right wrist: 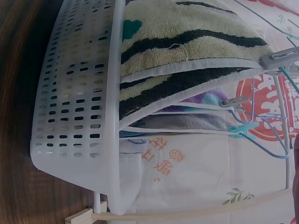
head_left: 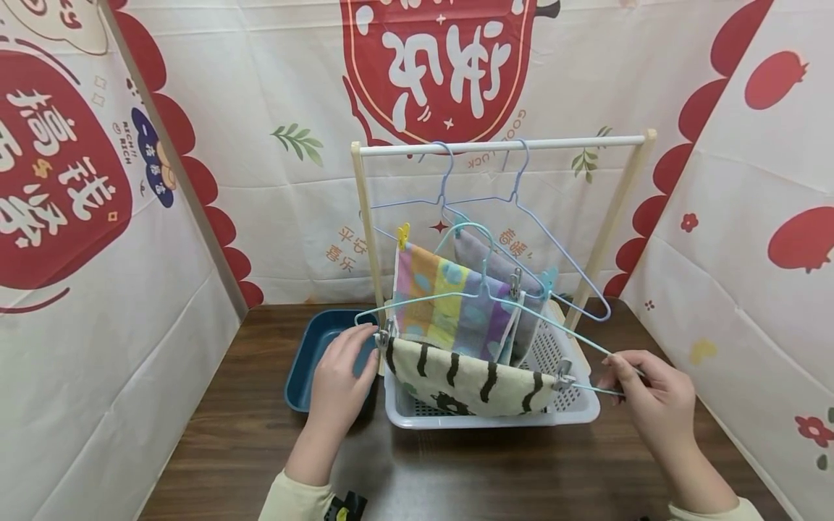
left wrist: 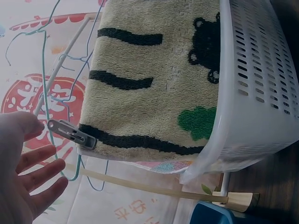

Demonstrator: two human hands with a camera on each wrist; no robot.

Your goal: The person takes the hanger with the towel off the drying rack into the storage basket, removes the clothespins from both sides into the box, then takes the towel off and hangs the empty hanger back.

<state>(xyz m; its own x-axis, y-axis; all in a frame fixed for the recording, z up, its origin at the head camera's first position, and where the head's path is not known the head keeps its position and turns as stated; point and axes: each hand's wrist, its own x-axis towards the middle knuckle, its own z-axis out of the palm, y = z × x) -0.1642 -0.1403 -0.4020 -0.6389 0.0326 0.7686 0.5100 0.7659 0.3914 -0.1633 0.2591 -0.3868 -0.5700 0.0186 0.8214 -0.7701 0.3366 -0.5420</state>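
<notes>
Fingers (head_left: 627, 373) of the right hand (head_left: 661, 398) pinch the front hanger (head_left: 483, 291), the left hand (head_left: 342, 373) loosely spread; best hold the striped towel (head_left: 472, 373) level.

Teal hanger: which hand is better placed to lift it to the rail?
Right, probably. The right hand pinches the hanger near its right end; the left hand has its fingers open beside the left clip, with no clear grip.

Over the white basket (head_left: 489, 422), a cream towel (head_left: 465, 376) with dark stripes hangs clipped to a mint hanger (head_left: 484, 289), which the right hand (head_left: 658, 394) pinches right of the basket. Left of it are the left hand (head_left: 345, 365) and a blue tray (head_left: 301, 376); a rack (head_left: 560, 143) rises behind.
</notes>
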